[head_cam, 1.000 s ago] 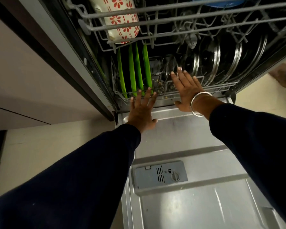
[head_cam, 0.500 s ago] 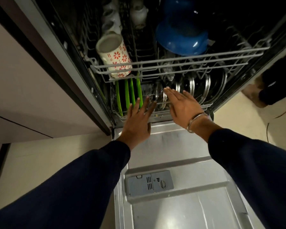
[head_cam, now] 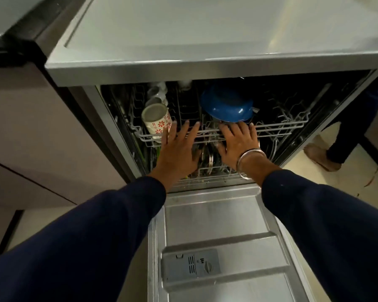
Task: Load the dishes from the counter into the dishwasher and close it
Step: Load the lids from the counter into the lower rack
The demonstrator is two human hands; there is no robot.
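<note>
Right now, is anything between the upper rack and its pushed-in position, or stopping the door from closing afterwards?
Nothing visible blocks the upper rack; both hands, left hand and right hand, lie flat against its front rail. The door lies open with the person's arms stretched above it; these must withdraw first.

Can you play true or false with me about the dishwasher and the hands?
1. The steel dishwasher door hangs open. True.
2. The round blue bowl sits on the door. False: it sits in the upper wire rack.
3. Both hands have straight fingers against the upper rack's front. True: left hand, right hand.
4. The white mug with red flowers is right of the blue bowl. False: it is left of it.
5. The left wrist wears a silver bangle. False: the silver bangle is on the right wrist.
</note>
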